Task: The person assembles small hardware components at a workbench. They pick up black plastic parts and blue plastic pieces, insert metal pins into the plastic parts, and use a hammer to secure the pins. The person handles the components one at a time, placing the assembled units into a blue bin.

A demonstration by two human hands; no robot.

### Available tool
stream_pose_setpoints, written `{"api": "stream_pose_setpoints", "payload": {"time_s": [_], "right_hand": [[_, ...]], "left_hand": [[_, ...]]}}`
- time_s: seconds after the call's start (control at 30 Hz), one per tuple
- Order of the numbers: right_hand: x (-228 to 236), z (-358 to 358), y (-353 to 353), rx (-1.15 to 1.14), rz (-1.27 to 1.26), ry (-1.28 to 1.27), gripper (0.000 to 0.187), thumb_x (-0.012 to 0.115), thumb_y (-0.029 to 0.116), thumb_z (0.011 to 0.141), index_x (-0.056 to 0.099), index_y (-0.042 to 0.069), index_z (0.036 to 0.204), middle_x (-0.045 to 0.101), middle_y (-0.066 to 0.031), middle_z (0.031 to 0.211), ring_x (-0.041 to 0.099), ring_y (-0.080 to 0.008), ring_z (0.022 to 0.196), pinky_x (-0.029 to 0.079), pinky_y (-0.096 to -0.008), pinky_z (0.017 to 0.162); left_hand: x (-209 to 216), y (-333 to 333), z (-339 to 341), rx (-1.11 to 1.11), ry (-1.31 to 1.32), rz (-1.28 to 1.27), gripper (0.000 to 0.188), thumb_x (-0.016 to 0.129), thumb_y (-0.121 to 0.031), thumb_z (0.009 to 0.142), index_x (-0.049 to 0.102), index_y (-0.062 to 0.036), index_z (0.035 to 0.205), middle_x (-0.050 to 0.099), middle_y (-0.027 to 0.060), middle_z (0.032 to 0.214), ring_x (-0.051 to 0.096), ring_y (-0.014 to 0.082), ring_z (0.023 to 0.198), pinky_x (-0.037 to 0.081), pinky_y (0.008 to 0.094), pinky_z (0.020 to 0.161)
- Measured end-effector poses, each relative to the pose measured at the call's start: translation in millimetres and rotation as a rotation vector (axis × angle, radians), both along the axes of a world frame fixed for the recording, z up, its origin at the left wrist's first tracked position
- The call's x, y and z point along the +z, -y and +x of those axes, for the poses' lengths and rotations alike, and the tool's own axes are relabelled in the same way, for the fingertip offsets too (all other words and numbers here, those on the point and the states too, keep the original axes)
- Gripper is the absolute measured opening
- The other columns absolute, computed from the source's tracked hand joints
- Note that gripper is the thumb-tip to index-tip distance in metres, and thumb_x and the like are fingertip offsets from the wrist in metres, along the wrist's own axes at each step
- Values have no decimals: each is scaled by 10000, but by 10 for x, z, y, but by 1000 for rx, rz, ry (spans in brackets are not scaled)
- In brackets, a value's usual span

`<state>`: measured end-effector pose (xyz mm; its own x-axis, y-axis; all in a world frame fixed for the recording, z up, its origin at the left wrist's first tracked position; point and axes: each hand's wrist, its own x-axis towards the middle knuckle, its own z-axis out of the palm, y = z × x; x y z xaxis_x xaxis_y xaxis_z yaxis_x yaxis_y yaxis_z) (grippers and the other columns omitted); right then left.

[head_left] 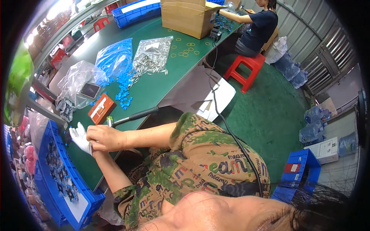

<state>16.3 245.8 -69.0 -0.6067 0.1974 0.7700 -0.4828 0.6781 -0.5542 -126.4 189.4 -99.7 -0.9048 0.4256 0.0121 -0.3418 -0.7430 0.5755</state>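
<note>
A white glove (83,142) covers my left hand (80,138), whose fingers are stretched out and apart. My right hand (104,138) is bare and closed around the glove's cuff at the left wrist. Just beyond the hands lies a hammer (137,115) with a black handle and a partly green head. Next to it is a reddish-brown block (101,109) with a pale inset shape on top. A dark phone (91,90) lies farther back, close to loose small blue plastic pieces (124,85).
On the green table (154,84) lie a bag of blue pieces (115,56), a bag of metal pins (152,54) and several rubber bands (187,50). A cardboard box (184,17) stands behind. A blue crate (73,181) holds small dark parts. Another person (258,27) sits on a red stool (244,71).
</note>
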Motion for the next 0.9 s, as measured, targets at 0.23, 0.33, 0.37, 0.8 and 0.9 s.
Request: {"api": "stream_pose_setpoints", "payload": {"time_s": [0.23,0.33,0.37,0.8,0.9], "right_hand": [[-79,50,39,213,140,285,205,583,177,914,644,9,1016,660,-176,970,666,-421,811,548,-481,778],[-22,181,130,230,475,298,180,642,193,890,625,59,1007,607,-148,914,674,-380,790,550,-491,712],[43,216,153,286,471,247,169,646,197,904,643,58,1001,622,-145,926,678,-368,815,553,-482,722],[1472,1139,-151,1601,-113,-120,231,660,299,1029,612,153,1202,595,-72,790,468,-188,519,274,-340,483],[1391,1133,-210,1615,-78,-93,248,661,258,1019,565,219,1244,592,-79,788,463,-194,522,273,-337,495]], "left_hand": [[96,50,195,-152,-161,-481,679,485,-438,1081,200,-208,1653,238,111,1714,252,325,1560,278,584,1212],[344,150,357,-274,74,-196,660,408,-577,1080,346,-175,1599,319,140,1676,330,349,1520,351,584,1172],[277,252,329,-279,62,-40,656,393,-593,1080,394,-165,1578,353,143,1662,337,354,1516,369,568,1166],[233,965,765,154,-259,95,514,323,-445,1154,402,-153,738,262,-36,578,228,114,486,242,301,478],[45,982,902,334,-390,-255,490,358,-365,1144,506,-105,756,410,-15,619,316,80,527,265,268,512]]}}
